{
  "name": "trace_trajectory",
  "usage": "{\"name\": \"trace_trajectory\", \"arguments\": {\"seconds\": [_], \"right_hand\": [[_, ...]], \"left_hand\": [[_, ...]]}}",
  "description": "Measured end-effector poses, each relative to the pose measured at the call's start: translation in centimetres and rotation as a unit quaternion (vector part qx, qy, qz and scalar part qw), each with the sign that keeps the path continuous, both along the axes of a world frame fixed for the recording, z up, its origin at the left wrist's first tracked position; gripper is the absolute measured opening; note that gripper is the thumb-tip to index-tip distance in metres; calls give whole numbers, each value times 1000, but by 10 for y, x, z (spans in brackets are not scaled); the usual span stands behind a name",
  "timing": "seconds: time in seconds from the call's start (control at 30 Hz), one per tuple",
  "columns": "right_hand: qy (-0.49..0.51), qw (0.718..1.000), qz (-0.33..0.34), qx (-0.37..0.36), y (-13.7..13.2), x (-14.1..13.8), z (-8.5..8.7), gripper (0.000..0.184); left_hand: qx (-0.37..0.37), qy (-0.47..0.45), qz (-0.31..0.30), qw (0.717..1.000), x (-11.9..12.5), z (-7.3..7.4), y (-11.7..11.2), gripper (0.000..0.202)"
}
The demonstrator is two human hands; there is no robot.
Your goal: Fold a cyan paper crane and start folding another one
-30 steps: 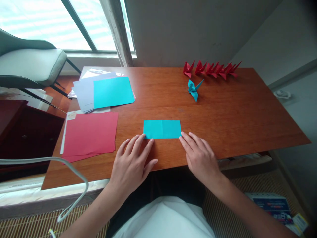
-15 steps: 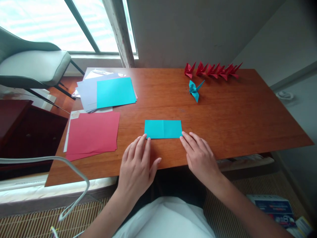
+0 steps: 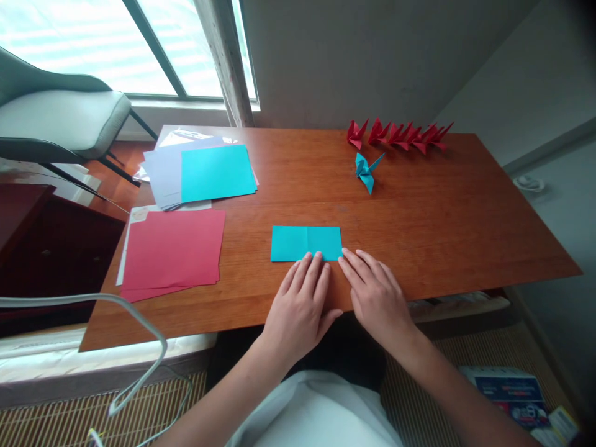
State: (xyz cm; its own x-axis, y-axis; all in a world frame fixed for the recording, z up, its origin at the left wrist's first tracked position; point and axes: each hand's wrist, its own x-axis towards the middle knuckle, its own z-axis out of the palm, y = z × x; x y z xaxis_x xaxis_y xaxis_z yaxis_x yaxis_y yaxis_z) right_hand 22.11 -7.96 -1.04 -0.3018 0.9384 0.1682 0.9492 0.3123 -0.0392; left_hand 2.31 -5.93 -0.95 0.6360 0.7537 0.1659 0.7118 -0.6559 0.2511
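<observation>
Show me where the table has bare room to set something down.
Bare: right of the blue crane and right hand, in front of the red cranes; also between the blue crane and blue sheets. Crowded: left end, with those and red sheets; front middle, around the folded paper and left hand.

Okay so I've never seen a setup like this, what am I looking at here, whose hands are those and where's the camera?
There's no machine: these are a person's bare hands, filmed by one camera worn on their head. On the wooden table lies a small blue paper rectangle. The left hand touches its near edge; the right hand is at its near right corner. Neither grips anything. At left lie red sheets, with blue and pale sheets beyond. Farther back, right of centre, a blue paper bird stands before red ones.
</observation>
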Motion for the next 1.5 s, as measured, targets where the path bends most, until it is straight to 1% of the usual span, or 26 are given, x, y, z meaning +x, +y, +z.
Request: {"name": "trace_trajectory", "arguments": {"seconds": [0.17, 0.27, 0.33, 0.43, 0.57, 0.73, 0.83, 0.93, 1.07, 1.2, 1.3, 1.33, 1.4, 1.5], "right_hand": [[-1, 1000, -6, -13, -1, -2, 2, 51], [1, 1000, -10, -13, 0, -4, 2, 50], [6, 1000, -12, -11, 1, -5, 3, 49], [21, 1000, -9, -14, 3, -4, 3, 48], [35, 999, 3, -16, 4, 1, 3, 48], [29, 1000, -12, -3, -1, 2, 3, 47], [52, 998, -23, 1, 1, 0, 4, 42], [110, 993, -39, 5, 15, -2, 3, 38], [178, 984, -23, 0, 50, -9, 4, 46], [155, 986, 17, -50, 85, -26, 14, 62], [111, 989, 32, -88, 102, -38, 26, 73], [96, 990, 33, -98, 105, -40, 30, 74], [73, 990, 32, -112, 109, -43, 35, 73], [68, 990, 30, -122, 108, -41, 35, 60]], "left_hand": [[45, 35, 71, 996, -48, 3, -5, 76], [48, 44, 70, 995, -63, 3, -7, 75], [47, 41, 75, 995, -63, 4, -7, 76], [47, 36, 97, 994, -54, 5, -6, 77], [44, 49, 121, 990, -44, 7, -7, 73], [39, 54, 126, 990, -44, 7, -11, 69], [37, 43, 129, 990, -45, 3, -13, 69], [42, 37, 126, 990, -44, -1, -13, 69], [52, 33, 122, 991, -45, -4, -13, 73], [53, 28, 118, 991, -47, -5, -13, 75], [51, 26, 119, 991, -47, -6, -14, 75], [51, 24, 120, 991, -47, -6, -14, 75], [49, 18, 123, 991, -47, -7, -14, 73], [51, 6, 129, 990, -47, -7, -14, 70]]}}
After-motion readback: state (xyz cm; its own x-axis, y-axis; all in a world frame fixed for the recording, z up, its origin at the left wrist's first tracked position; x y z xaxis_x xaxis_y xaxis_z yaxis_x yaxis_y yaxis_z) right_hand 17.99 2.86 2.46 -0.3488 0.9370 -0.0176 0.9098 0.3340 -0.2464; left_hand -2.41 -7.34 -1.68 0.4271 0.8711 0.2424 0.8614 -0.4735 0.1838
